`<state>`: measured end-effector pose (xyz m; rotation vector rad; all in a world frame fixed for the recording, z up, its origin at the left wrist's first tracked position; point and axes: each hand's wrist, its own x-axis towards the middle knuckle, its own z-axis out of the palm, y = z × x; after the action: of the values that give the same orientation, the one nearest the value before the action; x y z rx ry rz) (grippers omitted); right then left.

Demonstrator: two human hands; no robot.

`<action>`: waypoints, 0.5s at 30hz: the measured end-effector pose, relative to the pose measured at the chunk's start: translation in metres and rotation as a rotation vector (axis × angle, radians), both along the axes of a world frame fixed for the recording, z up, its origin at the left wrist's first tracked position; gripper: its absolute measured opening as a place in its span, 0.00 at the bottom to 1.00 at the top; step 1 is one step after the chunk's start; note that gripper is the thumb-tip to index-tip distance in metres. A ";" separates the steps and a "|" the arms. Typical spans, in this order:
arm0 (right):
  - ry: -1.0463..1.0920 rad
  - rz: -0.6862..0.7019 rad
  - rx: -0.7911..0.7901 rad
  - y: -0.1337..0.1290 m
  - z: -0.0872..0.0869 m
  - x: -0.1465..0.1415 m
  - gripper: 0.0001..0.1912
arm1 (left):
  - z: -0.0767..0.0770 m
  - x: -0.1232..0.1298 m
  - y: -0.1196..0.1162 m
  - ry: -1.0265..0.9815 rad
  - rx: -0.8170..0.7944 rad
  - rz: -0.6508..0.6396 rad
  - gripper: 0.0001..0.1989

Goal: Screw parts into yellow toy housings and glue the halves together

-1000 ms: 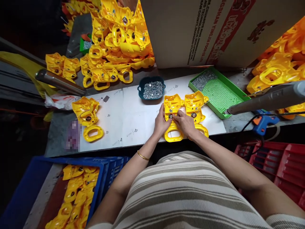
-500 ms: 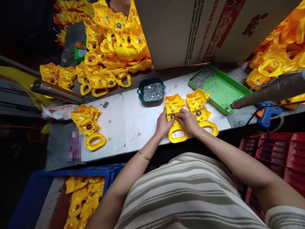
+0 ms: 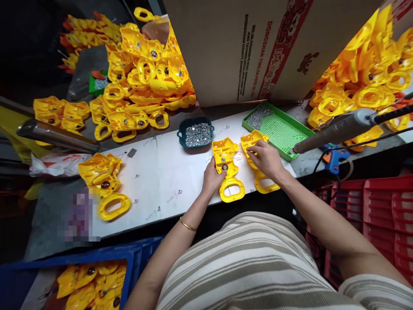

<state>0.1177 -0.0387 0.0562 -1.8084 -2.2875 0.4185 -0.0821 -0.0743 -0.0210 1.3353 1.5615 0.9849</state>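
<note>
My left hand point(image 3: 213, 177) grips the left edge of a yellow plastic toy shell point(image 3: 222, 149), its thumb near a dark round part point(image 3: 225, 167) set inside. The shell lies open side up on the white board, its oval handle toward me. Just right of it lies a second yellow shell point(image 3: 249, 138), partly covered by my right hand point(image 3: 267, 160). The right fingers are pinched together over that shell; what they hold is too small to make out. Thin wires show at the first shell's right side.
Screws fill a dark green basket point(image 3: 197, 145) and one end of a green tray point(image 3: 284, 133). Another shell point(image 3: 100, 170) lies left. Yellow shells are piled behind, beside a cardboard box point(image 3: 219, 56). A screwdriver point(image 3: 335, 127) juts in from the right, above a blue glue gun point(image 3: 335, 160).
My right hand has moved from the first shell to the second one on the right. My left hand stays on the first shell. The whole view has shifted.
</note>
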 end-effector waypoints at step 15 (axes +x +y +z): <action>0.117 0.066 -0.188 0.018 0.017 0.006 0.12 | 0.010 0.007 -0.010 -0.019 -0.041 0.052 0.33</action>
<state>0.1236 -0.0211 0.0727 -1.7418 -2.2989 0.7533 -0.0749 -0.0839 -0.0114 1.2590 1.6003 0.9890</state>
